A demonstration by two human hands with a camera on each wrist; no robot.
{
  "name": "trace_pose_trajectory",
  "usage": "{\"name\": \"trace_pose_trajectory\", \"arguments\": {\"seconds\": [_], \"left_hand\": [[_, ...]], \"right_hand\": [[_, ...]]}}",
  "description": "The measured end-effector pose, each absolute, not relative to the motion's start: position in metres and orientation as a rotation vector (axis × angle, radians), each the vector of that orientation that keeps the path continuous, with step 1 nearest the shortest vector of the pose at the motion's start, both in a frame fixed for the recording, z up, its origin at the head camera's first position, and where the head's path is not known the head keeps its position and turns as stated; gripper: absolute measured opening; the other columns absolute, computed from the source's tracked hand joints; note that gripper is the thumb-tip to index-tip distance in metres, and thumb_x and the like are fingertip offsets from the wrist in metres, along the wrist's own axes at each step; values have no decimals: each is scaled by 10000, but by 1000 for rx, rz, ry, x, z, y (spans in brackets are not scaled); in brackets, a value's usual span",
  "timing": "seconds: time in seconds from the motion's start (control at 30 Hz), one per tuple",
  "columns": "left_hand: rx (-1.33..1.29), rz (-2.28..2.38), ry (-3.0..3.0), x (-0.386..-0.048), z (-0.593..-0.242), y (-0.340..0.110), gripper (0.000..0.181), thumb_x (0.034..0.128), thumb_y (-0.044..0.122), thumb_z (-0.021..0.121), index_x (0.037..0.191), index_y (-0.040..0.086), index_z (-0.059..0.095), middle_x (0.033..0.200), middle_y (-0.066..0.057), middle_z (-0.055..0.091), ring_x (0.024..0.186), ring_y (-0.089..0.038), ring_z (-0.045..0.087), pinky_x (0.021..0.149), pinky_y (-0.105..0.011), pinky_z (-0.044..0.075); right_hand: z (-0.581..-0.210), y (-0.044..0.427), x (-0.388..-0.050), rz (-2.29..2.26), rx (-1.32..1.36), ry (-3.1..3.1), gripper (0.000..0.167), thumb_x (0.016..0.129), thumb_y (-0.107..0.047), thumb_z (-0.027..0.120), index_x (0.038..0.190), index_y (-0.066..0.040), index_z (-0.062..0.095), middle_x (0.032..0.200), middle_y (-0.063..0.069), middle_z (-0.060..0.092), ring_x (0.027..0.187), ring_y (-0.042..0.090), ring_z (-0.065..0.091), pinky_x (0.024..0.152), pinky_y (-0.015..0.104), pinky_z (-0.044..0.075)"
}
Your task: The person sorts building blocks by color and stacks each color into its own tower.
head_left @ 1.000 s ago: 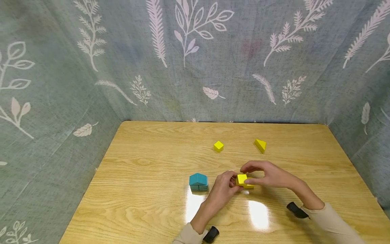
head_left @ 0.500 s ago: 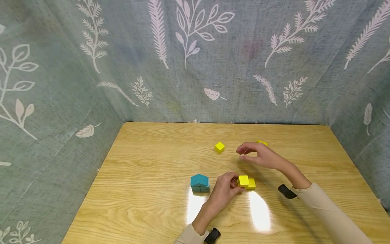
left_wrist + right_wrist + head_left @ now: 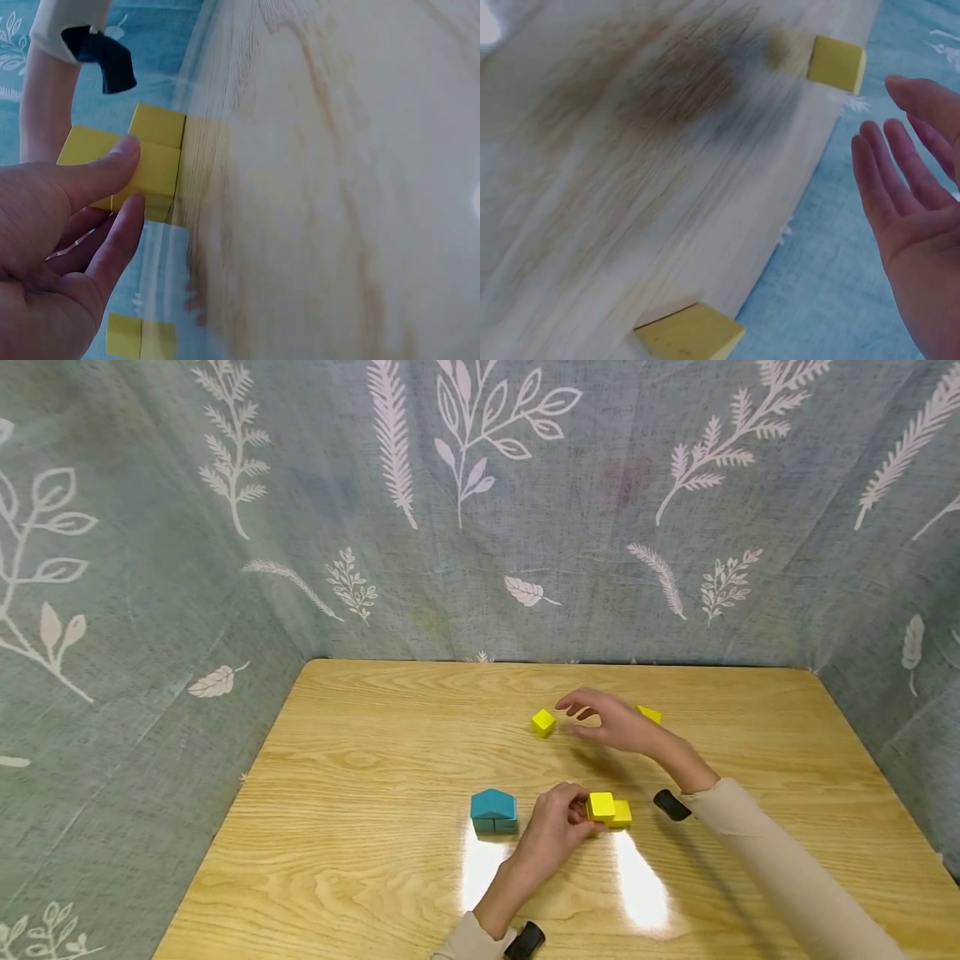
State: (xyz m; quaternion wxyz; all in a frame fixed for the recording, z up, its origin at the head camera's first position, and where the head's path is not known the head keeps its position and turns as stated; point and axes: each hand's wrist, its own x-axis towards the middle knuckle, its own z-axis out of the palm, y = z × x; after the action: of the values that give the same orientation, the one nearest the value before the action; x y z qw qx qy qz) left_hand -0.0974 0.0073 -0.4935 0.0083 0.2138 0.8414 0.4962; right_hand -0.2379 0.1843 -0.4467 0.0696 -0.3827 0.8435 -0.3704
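My left hand pinches the left side of a small stack of yellow cubes on the table. In the left wrist view, two cubes stand side by side with a third yellow cube on top of one; the thumb and a finger lie against the stack. My right hand hovers above the table with fingers spread and holds nothing. Just left of its fingertips, apart from them, sits a lone yellow cube. Behind the right hand a yellow triangular block is partly hidden; the right wrist view shows it whole except its cut-off bottom.
Left of my left hand stands a teal block house, a triangular block over two cubes. The wooden table ends at a patterned grey-green cloth behind and at the sides.
My right hand has left the yellow stack and moved away and leftward, up to the lone cube. The left hand has stayed at the stack.
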Motion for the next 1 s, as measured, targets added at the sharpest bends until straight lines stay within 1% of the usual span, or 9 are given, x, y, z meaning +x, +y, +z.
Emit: {"name": "trace_pose_trajectory", "arguments": {"seconds": [0.1,0.27,0.37,0.47,0.6,0.77,0.83,1.0], "left_hand": [[671,1552,2636,-98,-493,7,290,814,55,870,1038,-11,698,887,-31,654,725,15,577,653,-104,515],[671,1549,2649,-97,-495,7,298,816,68,873,1049,-10,704,890,-30,657,729,15,580,657,-102,515],[681,1552,2660,-97,-496,8,304,805,60,879,1049,-13,711,882,-35,658,721,13,591,648,-98,515],[687,1560,2653,-97,-496,9,300,807,56,876,1049,-19,716,901,-47,667,723,13,606,648,-95,519],[679,1568,2631,-97,-495,9,292,820,65,866,1052,-25,713,933,-66,675,737,9,617,659,-98,523],[670,1566,2627,-97,-494,8,281,821,61,865,1040,-18,708,935,-71,674,739,5,617,661,-100,524],[670,1564,2630,-97,-494,8,275,817,56,868,1028,-14,706,934,-68,673,741,5,619,661,-99,525],[663,1555,2635,-97,-494,8,276,819,60,868,1030,-12,706,933,-61,669,742,2,624,663,-98,524]], "right_hand": [[-449,178,-243,-1077,-1169,2537,447,952,48,696,1377,61,558,1344,237,581,1138,419,630,957,537,550],[-452,169,-248,-1050,-1179,2466,568,961,95,652,1489,71,443,1465,286,475,1178,443,600,974,546,543],[-454,164,-251,-1021,-1190,2435,588,967,91,646,1508,68,419,1468,302,462,1171,431,594,977,553,538],[-457,160,-253,-969,-1225,2437,544,974,72,646,1484,72,457,1423,297,503,1134,392,594,939,536,551],[-461,156,-254,-922,-1283,2449,459,977,75,636,1421,95,517,1376,282,541,1136,371,587,912,502,566],[-465,155,-255,-923,-1304,2471,386,971,69,653,1346,93,565,1330,255,573,1131,364,600,914,473,574],[-465,154,-255,-930,-1285,2478,367,969,48,670,1323,83,580,1305,230,598,1118,348,612,918,463,573],[-464,153,-253,-954,-1198,2484,346,959,9,707,1286,65,607,1262,186,637,1148,340,629,959,456,565]]}}
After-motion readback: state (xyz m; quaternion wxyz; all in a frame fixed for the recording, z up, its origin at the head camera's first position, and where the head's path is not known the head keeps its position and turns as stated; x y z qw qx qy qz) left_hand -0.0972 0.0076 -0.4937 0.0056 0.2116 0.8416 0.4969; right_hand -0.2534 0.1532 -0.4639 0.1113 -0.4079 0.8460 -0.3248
